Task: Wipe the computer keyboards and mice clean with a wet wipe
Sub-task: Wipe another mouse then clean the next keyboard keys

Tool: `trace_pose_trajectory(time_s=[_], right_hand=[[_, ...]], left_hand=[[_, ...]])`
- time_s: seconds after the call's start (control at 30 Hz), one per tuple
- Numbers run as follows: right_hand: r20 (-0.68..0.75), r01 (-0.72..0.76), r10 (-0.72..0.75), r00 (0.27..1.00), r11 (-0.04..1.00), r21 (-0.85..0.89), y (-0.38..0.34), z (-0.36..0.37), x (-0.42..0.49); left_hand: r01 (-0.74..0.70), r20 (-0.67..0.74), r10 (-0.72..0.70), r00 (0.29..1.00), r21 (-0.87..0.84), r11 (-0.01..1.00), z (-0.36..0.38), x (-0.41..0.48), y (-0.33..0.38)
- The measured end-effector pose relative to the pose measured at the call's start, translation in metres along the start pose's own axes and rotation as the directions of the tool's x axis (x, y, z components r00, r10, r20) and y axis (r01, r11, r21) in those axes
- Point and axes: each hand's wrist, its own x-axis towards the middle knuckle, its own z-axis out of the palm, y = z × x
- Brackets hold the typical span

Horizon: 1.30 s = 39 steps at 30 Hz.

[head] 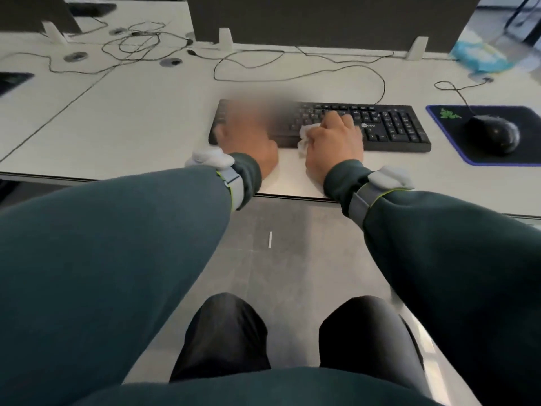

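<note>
So the black keyboard (pixel 392 127) sits flat on the white desk (pixel 146 112), near the front edge, right in front of the person. The right hand (pixel 333 142) is over the middle of it, fingers curled around a scrunched-up white wipe (pixel 304 137) that's pressed against the keys, with a bit of it sticking out on the thumb side. The left hand (pixel 251 145) is down on the left end of the keyboard, but that spot is smeared with blur, so I honestly can't tell how its fingers lie or whether it grips anything. Off to the right, apart from the keyboard, a black mouse (pixel 493 134) rests on a dark mouse pad (pixel 450 142) with a blue edge. A blue and white pack of wipes (pixel 480 55) lies at the far right, by the grey divider panel (pixel 322 19), and thin black cables (pixel 292 79) loop across the desk behind the keyboard.
</note>
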Motion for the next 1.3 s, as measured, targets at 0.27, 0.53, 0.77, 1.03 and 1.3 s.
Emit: trace_pose_trajectory(time_s=[0.27, 0.53, 0.77, 1.03, 1.3], right_hand=[[0.031, 0.002, -0.003, 1.000, 1.000, 0.020, -0.018, 0.007, 0.002], [0.039, 0.002, -0.002, 0.999, 1.000, 0.000, -0.026, 0.007, 0.004], [0.061, -0.015, 0.015, 0.998, 1.000, -0.007, -0.033, 0.007, 0.009], [0.109, 0.006, -0.007, 0.994, 1.000, 0.014, -0.035, 0.009, 0.013], [0.095, -0.083, 0.079, 0.992, 0.996, 0.037, -0.048, 0.004, 0.017]], left_hand=[[0.325, 0.175, -0.323, 0.930, 0.018, 0.946, 0.005, 0.010, -0.019], [0.396, 0.126, -0.390, 0.912, -0.030, 0.918, 0.006, 0.012, -0.020], [0.370, 0.132, -0.363, 0.922, -0.033, 0.928, 0.010, 0.018, -0.023], [0.329, 0.079, -0.328, 0.941, 0.004, 0.944, 0.012, 0.012, -0.023], [0.398, -0.025, -0.400, 0.916, -0.059, 0.916, 0.000, 0.008, -0.027]])
